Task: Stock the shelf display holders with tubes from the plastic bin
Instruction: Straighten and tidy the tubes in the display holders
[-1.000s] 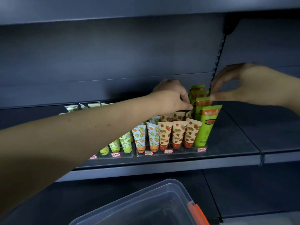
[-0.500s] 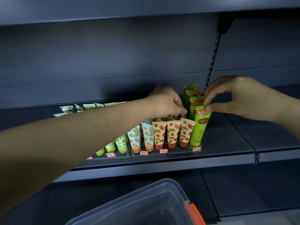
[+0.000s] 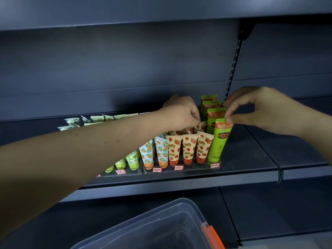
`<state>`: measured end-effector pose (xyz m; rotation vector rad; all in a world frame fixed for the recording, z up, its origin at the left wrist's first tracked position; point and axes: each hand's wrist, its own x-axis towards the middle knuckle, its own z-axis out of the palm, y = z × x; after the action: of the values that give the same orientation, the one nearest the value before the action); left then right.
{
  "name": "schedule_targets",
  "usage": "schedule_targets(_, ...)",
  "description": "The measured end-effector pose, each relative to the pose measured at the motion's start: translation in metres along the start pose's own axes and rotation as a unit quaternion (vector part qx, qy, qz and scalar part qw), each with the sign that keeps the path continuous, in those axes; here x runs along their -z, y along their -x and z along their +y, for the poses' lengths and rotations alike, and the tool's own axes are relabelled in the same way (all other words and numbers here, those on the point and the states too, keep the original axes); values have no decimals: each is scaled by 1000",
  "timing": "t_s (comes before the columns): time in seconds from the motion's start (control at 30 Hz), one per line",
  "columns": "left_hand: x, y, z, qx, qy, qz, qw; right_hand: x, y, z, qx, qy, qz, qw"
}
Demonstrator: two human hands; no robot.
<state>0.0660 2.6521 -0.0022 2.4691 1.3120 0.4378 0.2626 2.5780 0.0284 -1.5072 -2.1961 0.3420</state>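
Tubes stand cap-down in rows in the clear display holders (image 3: 179, 172) on the dark shelf (image 3: 248, 159). Their crimped ends point up, so each printed face shows above its price tag.

In the head view, the only one, the front green tube (image 3: 220, 141) heads the rightmost lane, a little tilted and close against the green ones behind it. The right grip (image 3: 260, 110) pinches its top crimp between thumb and forefinger, with the other fingers arched clear. That hold likely serves to seat and square the tube in its slot.

The left grip (image 3: 181, 114) reaches across with fingers curled down at the strawberry tubes (image 3: 187, 150) toward the back of the neighbouring lanes, probably to steady them. Whether it clasps one I cannot tell. Below the shelf sits the plastic bin (image 3: 161, 221); its contents are not discernible.
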Motion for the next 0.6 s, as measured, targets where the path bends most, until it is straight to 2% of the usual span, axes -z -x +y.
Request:
schedule_targets(0.33,3,3,0,16,8,-17,1000,-5,1,-1,-1,-13,11,1000)
schedule_targets(0.6,6,7,-3,-3,5,-28,1000,-7,1,-2,-2,-4,20,1000)
